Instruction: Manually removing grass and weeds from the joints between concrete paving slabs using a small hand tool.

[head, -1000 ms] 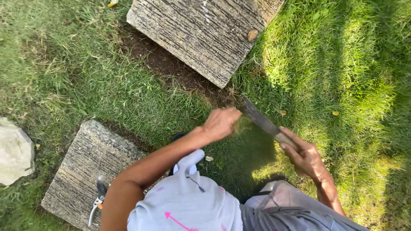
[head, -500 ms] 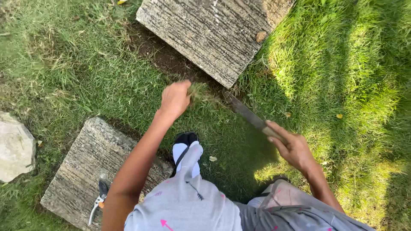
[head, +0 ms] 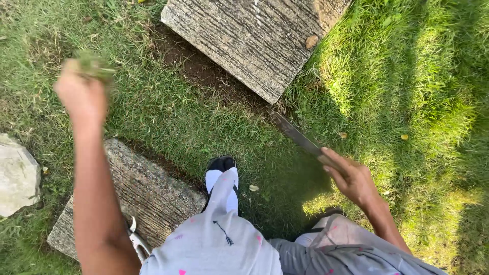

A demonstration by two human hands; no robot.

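While the left hand [head: 81,97] clenches a light, limp grass tuft [head: 94,63] at upper left, the right hand [head: 354,178] grips the stiff blade [head: 295,135] by its handle at centre right.

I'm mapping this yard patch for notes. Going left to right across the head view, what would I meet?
Pale rock → left hand gripping a grass tuft → black shoe → knife blade → right hand → small yellow leaf.
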